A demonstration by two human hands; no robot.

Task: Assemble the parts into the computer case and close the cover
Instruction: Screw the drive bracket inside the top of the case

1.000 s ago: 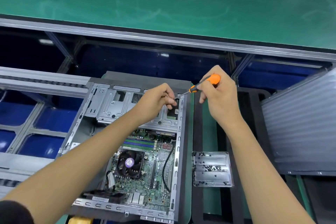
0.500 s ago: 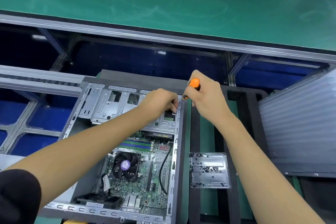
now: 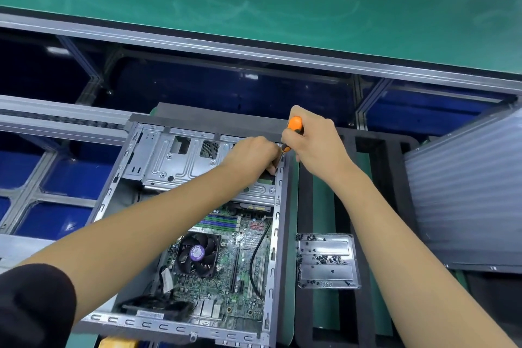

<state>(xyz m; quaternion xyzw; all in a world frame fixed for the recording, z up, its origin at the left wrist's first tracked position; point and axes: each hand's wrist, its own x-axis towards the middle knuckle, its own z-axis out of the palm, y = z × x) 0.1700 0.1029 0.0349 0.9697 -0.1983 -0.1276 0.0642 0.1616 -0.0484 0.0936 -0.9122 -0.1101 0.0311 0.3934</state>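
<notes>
An open computer case (image 3: 278, 234) lies flat in front of me, with its motherboard (image 3: 234, 268) and black CPU fan (image 3: 197, 254) exposed. A silver drive cage (image 3: 175, 161) fills its far end. My right hand (image 3: 313, 147) grips an orange-handled screwdriver (image 3: 293, 126), held nearly upright, tip down at the cage's far right corner. My left hand (image 3: 251, 154) sits curled beside the tip, fingers pinched at that corner; what they pinch is hidden. The case cover (image 3: 463, 195), a grey ribbed panel, lies to the right.
A clear plastic tray (image 3: 327, 261) with several small black screws sits right of the case on black foam. A green conveyor belt (image 3: 254, 3) runs across the far side behind a metal rail. Blue bins lie at the left below the frame.
The screwdriver has swung from a slanted pose to nearly upright, and my right hand has moved left toward the cage corner. My left hand stayed at that corner.
</notes>
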